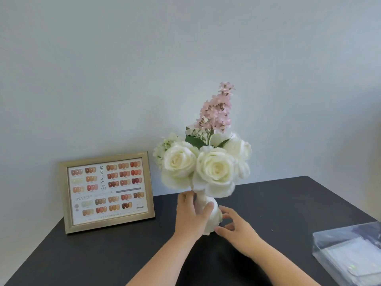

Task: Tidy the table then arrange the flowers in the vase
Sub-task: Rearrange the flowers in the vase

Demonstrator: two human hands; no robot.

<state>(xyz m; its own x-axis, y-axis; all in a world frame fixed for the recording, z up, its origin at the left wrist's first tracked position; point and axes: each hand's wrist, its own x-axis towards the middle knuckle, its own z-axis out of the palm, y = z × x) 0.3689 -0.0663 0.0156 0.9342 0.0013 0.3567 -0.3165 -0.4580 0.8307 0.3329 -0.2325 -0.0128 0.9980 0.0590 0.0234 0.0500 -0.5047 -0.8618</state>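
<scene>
Risks tipping: a top-heavy bunch of white roses (206,168) and a tall pink blossom spray (218,108) crowding the narrow neck of a small white vase (206,211), so any sideways nudge from either of the hands likely swings the heads over and pulls the base off the dark surface (288,203). Could also slip if turned or dragged by the neck alone, since the glossy body looks smooth and curved, with little to catch on. Leans slightly toward the right already, by the look of the pink spray, so a sudden release probably leaves the arrangement lopsided or lets a stem slide out. Could knock the gold picture frame (107,190) standing near on the left if shifted carelessly that way; less danger to the clear plastic package (348,252) lying well apart at the right edge. Stands upright near the back middle of the surface, between the two hands. Left hand (191,215) wrapped round the neck and upper body of the vase, thumb across the front, fingers curled behind just beneath the roses, grasping it. Right hand (235,228) beside the lower right of the vase, fingers loosely spread and relaxed, fingertips touching or just off the base, clasping nothing; exact contact hard to tell
</scene>
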